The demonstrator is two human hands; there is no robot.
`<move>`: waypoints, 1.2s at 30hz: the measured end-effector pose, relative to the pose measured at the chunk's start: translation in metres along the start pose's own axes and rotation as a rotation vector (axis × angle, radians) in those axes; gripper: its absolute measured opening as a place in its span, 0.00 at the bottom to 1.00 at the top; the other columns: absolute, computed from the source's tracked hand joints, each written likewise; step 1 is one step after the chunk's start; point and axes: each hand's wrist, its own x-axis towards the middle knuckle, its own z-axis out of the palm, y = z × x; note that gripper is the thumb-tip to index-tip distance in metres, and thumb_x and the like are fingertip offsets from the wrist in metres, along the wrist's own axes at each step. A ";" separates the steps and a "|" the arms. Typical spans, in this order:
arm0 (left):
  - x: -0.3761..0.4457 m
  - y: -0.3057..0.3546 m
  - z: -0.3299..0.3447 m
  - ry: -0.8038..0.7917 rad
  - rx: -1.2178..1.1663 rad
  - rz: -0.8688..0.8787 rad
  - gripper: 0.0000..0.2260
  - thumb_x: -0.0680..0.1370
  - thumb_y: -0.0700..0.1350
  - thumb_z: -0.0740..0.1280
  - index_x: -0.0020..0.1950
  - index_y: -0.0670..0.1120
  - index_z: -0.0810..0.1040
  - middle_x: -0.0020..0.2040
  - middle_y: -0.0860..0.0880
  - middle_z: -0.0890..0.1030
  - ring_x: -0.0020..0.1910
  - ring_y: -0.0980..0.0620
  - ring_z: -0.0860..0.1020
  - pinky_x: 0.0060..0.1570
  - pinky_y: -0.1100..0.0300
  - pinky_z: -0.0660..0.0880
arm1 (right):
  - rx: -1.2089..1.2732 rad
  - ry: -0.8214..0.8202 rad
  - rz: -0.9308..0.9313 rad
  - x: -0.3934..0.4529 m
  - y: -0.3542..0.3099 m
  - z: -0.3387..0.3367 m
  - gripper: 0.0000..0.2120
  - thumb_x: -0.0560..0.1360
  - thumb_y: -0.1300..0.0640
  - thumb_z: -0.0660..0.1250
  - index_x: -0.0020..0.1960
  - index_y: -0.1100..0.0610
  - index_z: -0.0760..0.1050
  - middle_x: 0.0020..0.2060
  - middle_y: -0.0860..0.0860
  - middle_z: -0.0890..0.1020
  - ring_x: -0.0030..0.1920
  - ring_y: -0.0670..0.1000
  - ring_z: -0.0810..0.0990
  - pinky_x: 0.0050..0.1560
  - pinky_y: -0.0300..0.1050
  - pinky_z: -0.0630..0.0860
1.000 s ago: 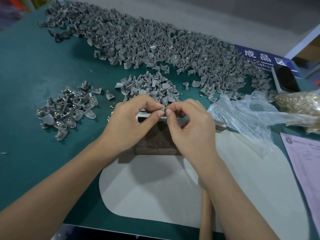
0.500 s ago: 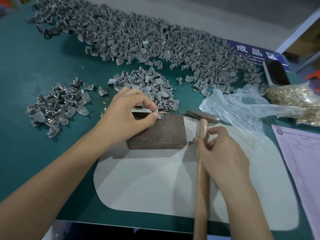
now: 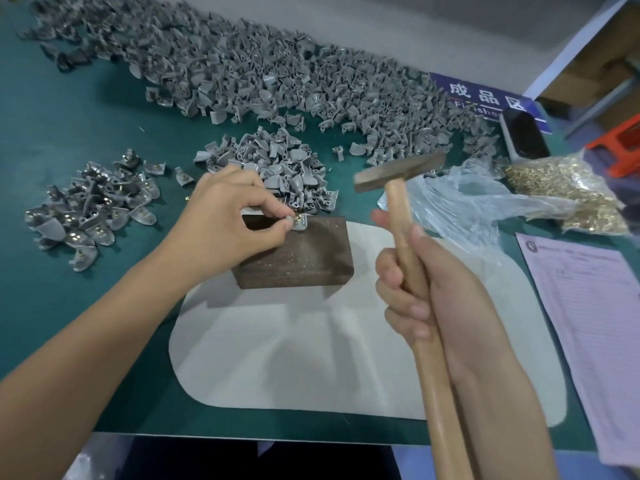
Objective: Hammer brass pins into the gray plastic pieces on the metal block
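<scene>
- Hammer with a long pale wooden handle and a dark metal head (image 3: 398,174) is up in the air, to the right of the block. The right hand (image 3: 433,292) has its fingers wrapped tight round the handle, quite high up.
- The left hand (image 3: 221,230) pinches one small gray plastic piece (image 3: 300,221) between thumb and finger. The piece sits on the far edge of the dark brown metal block (image 3: 298,258).
- A tiny shiny brass pin (image 3: 296,219) pokes up from the piece, right next to the fingertips.
- The piece looks light and smooth, so I think it could slide or flip if hit off to one side. Holding it low by its edge, away from the pin, seems safest for the fingers.
- The pin is thin and may bend, so small straight taps look best.
- The block looks heavy and should stay put on the pale gray mat (image 3: 311,358).
- A big heap of gray pieces (image 3: 277,74) lies far across the green table (image 3: 69,133). A small heap with brass in them (image 3: 86,209) lies on the left.
- A clear bag of brass pins (image 3: 561,192) lies on the right.
</scene>
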 end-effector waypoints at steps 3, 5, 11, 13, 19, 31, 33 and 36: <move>0.001 -0.002 -0.001 -0.021 -0.012 0.022 0.04 0.73 0.46 0.80 0.44 0.54 0.87 0.39 0.57 0.78 0.43 0.53 0.74 0.52 0.47 0.72 | -0.070 -0.123 0.055 -0.011 0.004 0.015 0.16 0.85 0.52 0.57 0.66 0.53 0.80 0.33 0.51 0.73 0.22 0.44 0.62 0.20 0.32 0.61; 0.002 -0.003 -0.001 -0.033 -0.025 0.028 0.03 0.73 0.47 0.80 0.44 0.52 0.87 0.39 0.56 0.79 0.42 0.53 0.75 0.50 0.46 0.72 | -0.088 -0.177 0.059 -0.015 0.010 0.023 0.15 0.83 0.53 0.60 0.64 0.53 0.81 0.34 0.51 0.73 0.23 0.45 0.63 0.21 0.32 0.62; 0.001 -0.003 -0.001 -0.014 -0.032 0.055 0.02 0.72 0.48 0.78 0.42 0.52 0.87 0.38 0.56 0.79 0.41 0.52 0.75 0.49 0.47 0.72 | -0.046 -0.195 0.022 -0.013 0.023 0.036 0.17 0.80 0.50 0.62 0.66 0.49 0.81 0.33 0.48 0.71 0.23 0.44 0.63 0.20 0.32 0.61; 0.001 -0.003 -0.002 -0.015 -0.026 0.058 0.03 0.72 0.46 0.79 0.42 0.52 0.87 0.38 0.54 0.80 0.41 0.51 0.75 0.49 0.47 0.71 | -0.084 -0.184 -0.054 -0.010 0.030 0.038 0.17 0.81 0.50 0.61 0.67 0.47 0.80 0.33 0.49 0.70 0.23 0.44 0.63 0.21 0.33 0.61; 0.003 -0.005 -0.005 -0.049 -0.084 0.049 0.07 0.72 0.45 0.80 0.42 0.56 0.84 0.37 0.53 0.81 0.41 0.49 0.75 0.46 0.54 0.71 | -0.159 -0.201 -0.076 -0.006 0.036 0.037 0.17 0.82 0.50 0.60 0.68 0.44 0.79 0.33 0.48 0.70 0.23 0.45 0.62 0.23 0.34 0.61; 0.003 -0.006 -0.005 -0.058 -0.097 0.019 0.02 0.73 0.48 0.79 0.44 0.51 0.89 0.37 0.52 0.81 0.42 0.49 0.75 0.47 0.52 0.72 | -0.160 -0.205 -0.178 -0.007 0.034 0.031 0.18 0.84 0.51 0.57 0.69 0.46 0.78 0.33 0.49 0.69 0.23 0.46 0.61 0.23 0.34 0.62; 0.004 -0.006 -0.005 -0.055 -0.097 0.022 0.02 0.73 0.47 0.79 0.43 0.50 0.89 0.37 0.51 0.81 0.41 0.49 0.75 0.46 0.51 0.72 | -0.187 -0.199 -0.097 -0.006 0.035 0.030 0.18 0.82 0.50 0.59 0.69 0.45 0.79 0.33 0.49 0.70 0.23 0.45 0.62 0.23 0.34 0.61; 0.004 -0.006 -0.005 -0.049 -0.090 0.031 0.02 0.73 0.47 0.79 0.43 0.49 0.89 0.37 0.51 0.81 0.41 0.49 0.75 0.45 0.51 0.72 | -0.222 -0.205 -0.037 -0.007 0.033 0.030 0.17 0.81 0.50 0.60 0.67 0.44 0.80 0.33 0.49 0.71 0.23 0.45 0.62 0.23 0.33 0.61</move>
